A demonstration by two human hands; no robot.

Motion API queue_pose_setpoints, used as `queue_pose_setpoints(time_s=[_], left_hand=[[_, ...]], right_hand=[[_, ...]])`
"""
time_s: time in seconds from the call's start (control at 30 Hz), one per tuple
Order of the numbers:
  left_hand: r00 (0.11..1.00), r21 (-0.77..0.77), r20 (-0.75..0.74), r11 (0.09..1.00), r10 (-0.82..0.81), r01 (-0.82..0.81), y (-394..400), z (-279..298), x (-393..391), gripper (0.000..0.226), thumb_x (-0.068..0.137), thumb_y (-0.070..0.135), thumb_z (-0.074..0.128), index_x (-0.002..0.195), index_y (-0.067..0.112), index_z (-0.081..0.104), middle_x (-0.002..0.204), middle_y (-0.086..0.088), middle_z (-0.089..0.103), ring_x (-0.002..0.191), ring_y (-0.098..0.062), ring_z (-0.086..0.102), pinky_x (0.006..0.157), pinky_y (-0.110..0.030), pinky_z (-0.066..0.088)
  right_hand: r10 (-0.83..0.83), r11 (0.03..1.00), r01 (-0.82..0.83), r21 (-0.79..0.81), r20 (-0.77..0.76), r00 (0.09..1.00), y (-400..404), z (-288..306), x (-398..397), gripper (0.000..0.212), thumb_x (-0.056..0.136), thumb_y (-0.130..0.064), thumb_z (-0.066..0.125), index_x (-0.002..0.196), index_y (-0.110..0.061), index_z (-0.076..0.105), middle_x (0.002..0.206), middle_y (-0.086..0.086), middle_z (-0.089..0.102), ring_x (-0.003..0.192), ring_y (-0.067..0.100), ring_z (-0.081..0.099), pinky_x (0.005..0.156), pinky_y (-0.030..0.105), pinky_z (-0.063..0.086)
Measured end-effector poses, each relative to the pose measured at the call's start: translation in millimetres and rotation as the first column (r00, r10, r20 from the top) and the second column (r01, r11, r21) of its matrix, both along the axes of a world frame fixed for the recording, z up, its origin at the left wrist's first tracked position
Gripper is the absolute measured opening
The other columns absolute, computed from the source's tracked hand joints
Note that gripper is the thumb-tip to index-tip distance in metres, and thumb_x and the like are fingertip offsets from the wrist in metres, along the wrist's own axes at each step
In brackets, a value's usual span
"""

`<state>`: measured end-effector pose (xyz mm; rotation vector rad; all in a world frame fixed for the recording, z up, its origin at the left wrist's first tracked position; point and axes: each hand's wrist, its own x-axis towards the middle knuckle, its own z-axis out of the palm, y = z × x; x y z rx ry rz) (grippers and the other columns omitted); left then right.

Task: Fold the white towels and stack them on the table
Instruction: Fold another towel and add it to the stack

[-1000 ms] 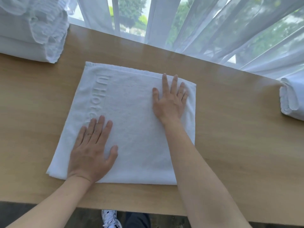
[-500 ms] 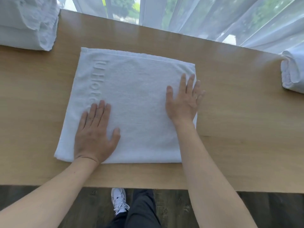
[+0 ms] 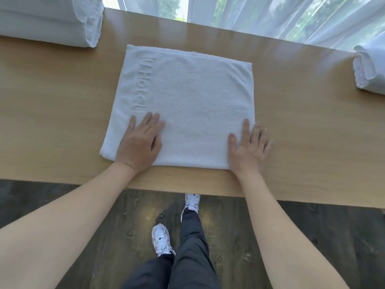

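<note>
A white towel folded into a square lies flat on the wooden table, with raised "U Hotel" lettering along its left side. My left hand rests flat on the towel's near left part, fingers straight. My right hand lies flat at the near right corner, half on the towel and half on the table. A stack of folded white towels sits at the far left. A rolled or bunched white towel sits at the far right edge.
Sheer white curtains hang along the table's far edge before a window. The table's near edge runs close to my wrists, with dark wood floor and my legs and white shoes below.
Both hands slid toward me across the towel; the right one moved from the far right area down to the near right corner. The camera tilted down, showing more floor.
</note>
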<state>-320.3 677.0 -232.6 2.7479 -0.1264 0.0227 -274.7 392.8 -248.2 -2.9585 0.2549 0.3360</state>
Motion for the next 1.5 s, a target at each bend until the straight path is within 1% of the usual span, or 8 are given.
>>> queue_pose_setpoints(time_s=[0.2,0.4,0.6,0.73,0.87,0.97,1.3,1.5], left_hand=[[0.988,0.162,-0.153,0.987,0.025,0.0,26.8,-15.0,-45.5,0.067,0.099,0.059,0.012,0.161,0.033,0.003,0.168,0.006,-0.005,0.154,-0.013,-0.011,0.124,-0.036,-0.01],[0.977,0.145,-0.185,0.986,0.11,-0.084,81.3,-23.0,-82.2,0.07,0.095,0.075,0.01,0.157,0.046,-0.004,0.166,0.018,-0.015,0.15,-0.003,-0.021,0.122,-0.027,-0.014],[0.973,-0.196,-0.071,0.953,0.22,-0.23,96.8,-29.3,-87.0,0.055,0.093,0.052,0.053,0.143,0.029,0.054,0.159,0.011,0.031,0.151,-0.01,0.021,0.125,-0.038,0.014],[0.953,-0.28,0.05,0.92,0.298,-0.273,96.2,-28.9,-76.3,0.036,0.089,0.047,0.058,0.107,0.018,0.07,0.134,0.033,0.043,0.115,-0.026,0.061,0.087,-0.037,0.047],[0.934,-0.322,0.064,0.893,0.351,-0.313,93.4,-23.8,-55.1,0.032,0.092,0.045,0.058,0.104,0.017,0.068,0.123,0.029,0.053,0.114,-0.018,0.057,0.091,-0.035,0.045],[0.88,-0.37,0.013,0.82,0.474,-0.436,88.4,-12.3,-30.1,0.029,0.092,0.053,0.059,0.101,0.026,0.066,0.101,0.011,0.063,0.092,-0.017,0.059,0.075,-0.033,0.043],[0.639,-0.634,-0.161,0.418,0.752,-0.651,82.9,23.3,106.8,0.023,0.084,0.05,0.075,0.087,0.028,0.071,0.084,-0.008,0.069,0.077,-0.018,0.059,0.067,-0.033,0.045],[0.673,-0.624,-0.157,0.456,0.723,-0.635,96.5,24.3,198.8,0.033,0.081,0.052,0.077,0.081,0.02,0.071,0.075,0.001,0.066,0.065,-0.01,0.053,0.062,-0.03,0.041]], right_hand=[[0.409,0.911,-0.411,0.026,0.061,0.91,32.5,2.6,-48.7,0.062,0.1,-0.062,0.005,0.157,-0.042,-0.009,0.166,-0.006,-0.017,0.152,0.019,-0.021,0.122,0.046,-0.015],[0.28,0.959,-0.28,0.042,0.021,0.96,-8.8,-1.0,-46.8,0.064,0.097,-0.067,0.001,0.154,-0.046,-0.015,0.164,-0.012,-0.023,0.15,0.011,-0.025,0.124,0.04,-0.01],[0.317,0.926,-0.32,0.202,0.044,0.947,-33.8,8.0,-57.6,0.074,0.094,-0.072,0.03,0.156,-0.048,-0.001,0.163,-0.019,-0.019,0.15,0.013,-0.024,0.122,0.035,-0.015],[0.372,0.851,-0.4,0.34,0.146,0.917,-59.2,6.1,-60.8,0.058,0.096,-0.055,0.048,0.151,-0.045,0.032,0.165,-0.023,0.008,0.153,0.007,-0.005,0.125,0.038,0.003],[0.285,0.839,-0.375,0.393,0.27,0.92,-70.8,7.9,-47.8,0.031,0.096,-0.023,0.059,0.126,-0.021,0.063,0.147,-0.013,0.047,0.143,0.015,0.037,0.114,0.048,0.036],[0.096,0.852,-0.211,0.479,0.253,0.963,-63.8,23.8,-23.1,0.017,0.092,-0.045,0.056,0.102,-0.035,0.065,0.118,-0.035,0.055,0.112,0.008,0.055,0.087,0.023,0.045],[-0.277,0.639,0.072,0.766,0.142,0.95,-28.6,50.7,126.3,0.019,0.1,-0.045,0.053,0.088,-0.033,0.06,0.072,-0.012,0.06,0.062,0.002,0.049,0.061,0.034,0.04],[-0.297,0.787,0.12,0.605,0.201,0.933,-5.5,45.9,211.6,0.028,0.104,-0.034,0.044,0.08,-0.022,0.047,0.069,-0.008,0.051,0.063,0.007,0.044,0.055,0.032,0.029]])
